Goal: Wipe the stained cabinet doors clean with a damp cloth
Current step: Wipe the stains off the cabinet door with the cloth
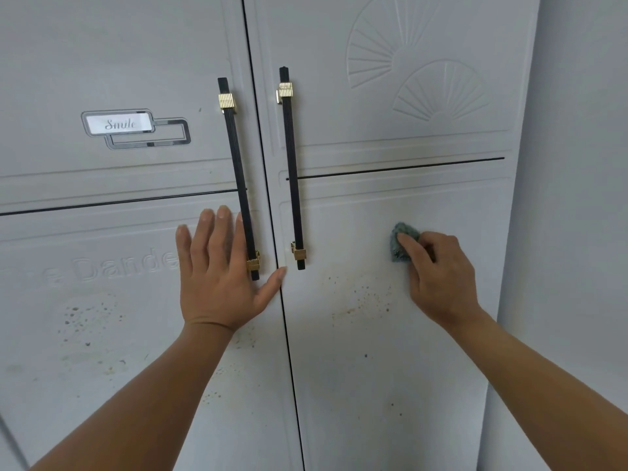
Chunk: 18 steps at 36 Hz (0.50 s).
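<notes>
While two stained cabinet doors [373, 368] stand shut
Left hand [217, 270] flat, fingers spread; right hand [438, 277] grips one cloth [401, 241].

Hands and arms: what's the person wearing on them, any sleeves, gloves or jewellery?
Nothing shows. The left hand and right hand are gloveless, with no ring visible, and neither wrist has a watch or bracelet. The left forearm and right forearm are bare to the frame edge, no sleeve in view.

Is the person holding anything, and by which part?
The right hand grips the bunched cloth at its right side. The left hand holds nothing and lies flat on the left door.
</notes>
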Tool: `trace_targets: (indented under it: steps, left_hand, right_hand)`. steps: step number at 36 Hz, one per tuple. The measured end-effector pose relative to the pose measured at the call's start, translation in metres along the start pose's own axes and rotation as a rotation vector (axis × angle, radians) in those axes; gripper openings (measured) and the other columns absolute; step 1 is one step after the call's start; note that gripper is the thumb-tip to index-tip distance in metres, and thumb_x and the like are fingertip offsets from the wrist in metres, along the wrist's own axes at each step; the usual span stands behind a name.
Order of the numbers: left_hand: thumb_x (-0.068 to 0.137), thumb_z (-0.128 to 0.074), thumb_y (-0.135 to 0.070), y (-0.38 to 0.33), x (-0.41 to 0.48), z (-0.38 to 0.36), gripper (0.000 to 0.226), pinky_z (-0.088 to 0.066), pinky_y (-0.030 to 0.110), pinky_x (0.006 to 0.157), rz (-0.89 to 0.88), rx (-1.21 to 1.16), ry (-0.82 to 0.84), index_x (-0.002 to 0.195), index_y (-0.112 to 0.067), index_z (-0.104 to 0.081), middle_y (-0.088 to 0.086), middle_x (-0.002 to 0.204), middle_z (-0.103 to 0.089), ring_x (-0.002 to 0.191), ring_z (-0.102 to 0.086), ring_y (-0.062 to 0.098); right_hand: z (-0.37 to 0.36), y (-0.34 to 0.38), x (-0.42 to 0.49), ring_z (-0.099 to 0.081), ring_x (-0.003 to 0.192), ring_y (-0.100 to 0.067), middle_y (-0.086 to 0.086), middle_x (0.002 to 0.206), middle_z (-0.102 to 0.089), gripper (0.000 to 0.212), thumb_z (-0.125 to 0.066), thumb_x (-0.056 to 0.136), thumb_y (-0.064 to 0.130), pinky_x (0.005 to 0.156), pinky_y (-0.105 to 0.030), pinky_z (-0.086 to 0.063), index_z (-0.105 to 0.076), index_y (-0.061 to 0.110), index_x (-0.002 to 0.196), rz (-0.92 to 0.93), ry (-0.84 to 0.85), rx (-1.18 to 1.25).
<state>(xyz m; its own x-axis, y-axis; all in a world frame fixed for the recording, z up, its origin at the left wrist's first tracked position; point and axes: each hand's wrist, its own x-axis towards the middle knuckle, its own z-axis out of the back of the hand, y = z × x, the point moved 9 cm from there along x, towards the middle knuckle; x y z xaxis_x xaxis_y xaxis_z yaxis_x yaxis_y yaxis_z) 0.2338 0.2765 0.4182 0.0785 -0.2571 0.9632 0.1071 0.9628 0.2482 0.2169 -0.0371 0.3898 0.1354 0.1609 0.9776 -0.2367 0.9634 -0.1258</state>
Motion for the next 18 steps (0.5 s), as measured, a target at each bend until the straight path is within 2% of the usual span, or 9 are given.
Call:
trace_targets:
  steps: [1,4,5,7,8,11,13,15,18]
  left_hand:
    - [0.091,-0.056,-0.071,0.0,0.0,0.0,0.1,-0.023,0.068,0.12,0.001,-0.002,-0.001,0.157,0.002,-0.036,0.026,0.16,-0.036,0.152,-0.026,0.043]
    - [0.09,-0.058,-0.07,0.0,0.0,0.001,0.1,-0.024,0.069,0.12,0.003,-0.009,-0.01,0.156,0.002,-0.036,0.026,0.16,-0.037,0.152,-0.026,0.043]
    - [0.09,-0.059,-0.07,-0.001,0.0,0.001,0.1,-0.024,0.069,0.12,0.003,-0.009,-0.013,0.156,0.002,-0.037,0.026,0.159,-0.037,0.152,-0.026,0.043]
    - [0.09,-0.059,-0.069,-0.001,0.0,0.002,0.1,-0.024,0.068,0.12,0.003,-0.011,-0.016,0.156,0.002,-0.036,0.025,0.159,-0.037,0.152,-0.026,0.043]
    - [0.09,-0.059,-0.069,-0.001,0.0,0.002,0.1,-0.024,0.068,0.12,0.003,-0.013,-0.016,0.156,0.002,-0.035,0.025,0.16,-0.036,0.152,-0.026,0.043]
    - [0.091,-0.057,-0.07,0.0,0.0,0.002,0.099,-0.024,0.068,0.12,0.008,-0.017,-0.012,0.156,0.002,-0.035,0.025,0.159,-0.037,0.152,-0.026,0.042]
    - [0.091,-0.057,-0.07,0.0,0.0,0.002,0.099,-0.024,0.068,0.12,0.006,-0.012,-0.012,0.156,0.002,-0.036,0.025,0.159,-0.037,0.152,-0.026,0.042]
    - [0.091,-0.058,-0.07,-0.001,-0.001,0.001,0.1,-0.024,0.068,0.121,0.004,-0.008,-0.007,0.156,0.002,-0.036,0.026,0.16,-0.037,0.152,-0.026,0.042]
    - [0.091,-0.058,-0.07,-0.001,0.0,0.001,0.099,-0.024,0.068,0.121,0.008,-0.002,-0.004,0.156,0.002,-0.037,0.026,0.159,-0.038,0.152,-0.026,0.043]
  right_hand:
    - [0.002,-0.007,0.004,-0.054,0.091,-0.036,-0.021,0.108,-0.059,0.037,-0.052,0.095,0.007,0.063,-0.042,-0.053,-0.061,0.006,0.131,-0.052,-0.017,0.005]
    - [0.007,-0.03,0.012,-0.048,0.096,-0.034,-0.022,0.111,-0.055,0.042,-0.043,0.096,0.011,0.07,-0.037,-0.044,-0.058,0.003,0.135,-0.43,-0.141,0.077]
    - [0.005,-0.028,0.011,-0.047,0.097,-0.035,-0.023,0.111,-0.054,0.043,-0.041,0.097,0.012,0.072,-0.038,-0.043,-0.056,0.002,0.137,-0.505,-0.166,0.085]
    - [-0.002,-0.003,0.012,-0.047,0.097,-0.036,-0.022,0.113,-0.053,0.044,-0.04,0.099,0.011,0.077,-0.04,-0.045,-0.052,0.001,0.14,-0.442,-0.149,0.083]
    - [-0.006,0.015,0.011,-0.047,0.097,-0.036,-0.021,0.113,-0.053,0.045,-0.042,0.098,0.008,0.078,-0.041,-0.047,-0.051,0.002,0.141,-0.323,-0.115,0.086]
    - [-0.014,0.072,-0.002,-0.051,0.093,-0.034,-0.014,0.114,-0.051,0.051,-0.053,0.089,-0.001,0.074,-0.045,-0.05,-0.052,0.009,0.139,0.199,0.011,0.048]
    - [-0.016,0.082,-0.004,-0.053,0.092,-0.032,-0.011,0.114,-0.05,0.052,-0.056,0.086,-0.003,0.075,-0.045,-0.049,-0.055,0.011,0.137,0.388,0.066,0.024]
    - [-0.013,0.068,0.007,-0.052,0.092,-0.033,-0.011,0.112,-0.05,0.052,-0.06,0.085,-0.003,0.074,-0.046,-0.05,-0.058,0.012,0.135,0.32,0.044,0.031]
    - [-0.001,0.029,0.024,-0.049,0.095,-0.034,-0.017,0.111,-0.054,0.041,-0.05,0.096,0.003,0.073,-0.043,-0.051,-0.062,0.008,0.135,-0.089,-0.067,0.093]
